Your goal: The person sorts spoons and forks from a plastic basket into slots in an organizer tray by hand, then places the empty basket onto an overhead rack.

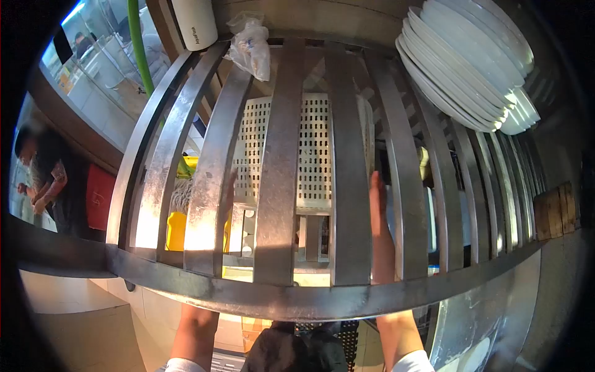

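Below a slatted metal shelf [282,204], a white perforated plastic basket [315,149] shows through the gaps. My right hand [378,201] lies along the basket's right side, its fingers pointing forward and partly covered by a slat. Only a sliver of my left hand [232,183] shows at the basket's left edge; slats hide the rest. The basket appears held between both hands. Each forearm reaches forward under the shelf's front rail [310,302].
Stacked white plates [455,68] stand on the shelf at right. A crumpled plastic bag [251,46] and a white cylinder [195,25] sit at the back. Something yellow [176,232] is below at left. Another person [49,180] stands at far left.
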`<state>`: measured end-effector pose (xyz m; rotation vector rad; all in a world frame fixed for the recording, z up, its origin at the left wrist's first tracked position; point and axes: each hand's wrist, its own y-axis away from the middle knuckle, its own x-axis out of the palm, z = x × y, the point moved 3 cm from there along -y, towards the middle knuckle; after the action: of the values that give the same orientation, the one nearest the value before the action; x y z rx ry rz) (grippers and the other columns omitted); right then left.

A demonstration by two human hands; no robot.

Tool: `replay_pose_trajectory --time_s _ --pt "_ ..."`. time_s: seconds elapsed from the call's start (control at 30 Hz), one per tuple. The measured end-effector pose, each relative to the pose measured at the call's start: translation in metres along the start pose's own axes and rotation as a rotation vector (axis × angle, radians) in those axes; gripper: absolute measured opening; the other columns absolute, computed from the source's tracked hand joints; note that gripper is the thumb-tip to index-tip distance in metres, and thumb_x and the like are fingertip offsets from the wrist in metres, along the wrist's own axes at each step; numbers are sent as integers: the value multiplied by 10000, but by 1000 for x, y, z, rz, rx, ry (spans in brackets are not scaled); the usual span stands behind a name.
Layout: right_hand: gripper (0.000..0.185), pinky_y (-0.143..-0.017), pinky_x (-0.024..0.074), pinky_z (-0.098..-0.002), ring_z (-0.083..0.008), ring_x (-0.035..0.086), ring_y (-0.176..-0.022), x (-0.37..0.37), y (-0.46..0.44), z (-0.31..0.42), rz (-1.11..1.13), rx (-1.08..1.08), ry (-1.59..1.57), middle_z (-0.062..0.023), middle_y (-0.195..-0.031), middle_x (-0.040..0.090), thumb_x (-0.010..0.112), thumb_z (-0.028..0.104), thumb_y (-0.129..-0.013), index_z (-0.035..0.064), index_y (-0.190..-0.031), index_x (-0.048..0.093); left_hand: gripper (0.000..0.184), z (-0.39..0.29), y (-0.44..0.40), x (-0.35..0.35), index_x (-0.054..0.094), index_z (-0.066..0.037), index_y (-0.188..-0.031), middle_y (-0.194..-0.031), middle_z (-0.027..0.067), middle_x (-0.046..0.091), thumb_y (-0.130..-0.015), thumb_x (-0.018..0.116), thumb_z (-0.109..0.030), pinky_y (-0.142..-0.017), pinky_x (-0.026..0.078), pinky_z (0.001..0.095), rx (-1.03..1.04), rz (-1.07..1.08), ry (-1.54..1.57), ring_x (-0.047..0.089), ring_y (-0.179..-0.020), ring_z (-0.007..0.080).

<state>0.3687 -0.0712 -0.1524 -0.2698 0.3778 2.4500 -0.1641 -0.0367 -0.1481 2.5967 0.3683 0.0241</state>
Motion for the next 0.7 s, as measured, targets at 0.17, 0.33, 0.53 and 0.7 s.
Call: replay_pose_trajectory --time_s 0.17,0.33,0.53,0.7 --pt "355 -843 423 -300 -189 513 -964 31 -23 0 -22 -87 40 -92 -1052 543 427 229 -897 -30 -1133 483 737 5 1 4 116 -69 -1384 -1421 126 172 -856 301 -550 -1034 186 443 32 -24 28 204 -1296 274" --pt "362 -828 428 -294 -188 522 -941 61 -41 -8 -45 -148 57 -86 -1035 552 428 243 -899 -27 -1132 489 768 7 2 20 91 -72 -1391 -1432 125 147 -853 293 -581 -1041 172 451 111 -79 75 182 -1309 276" --pt "370 -811 432 -286 -186 533 -913 72 -25 -29 -50 -113 -110 -78 -1015 563 430 261 -902 -23 -1130 497 805 2 23 49 61 -75 -1399 -1446 123 116 -848 283 -619 -1049 156 461 232 -84 125 154 -1324 278" --pt "407 -860 414 -307 -182 528 -963 16 77 -36 6 200 -717 -98 -1068 561 358 268 -919 -35 -1161 479 830 0 65 59 41 -77 -1404 -1455 122 96 -845 277 -643 -1054 145 467 294 -58 138 136 -1334 279"
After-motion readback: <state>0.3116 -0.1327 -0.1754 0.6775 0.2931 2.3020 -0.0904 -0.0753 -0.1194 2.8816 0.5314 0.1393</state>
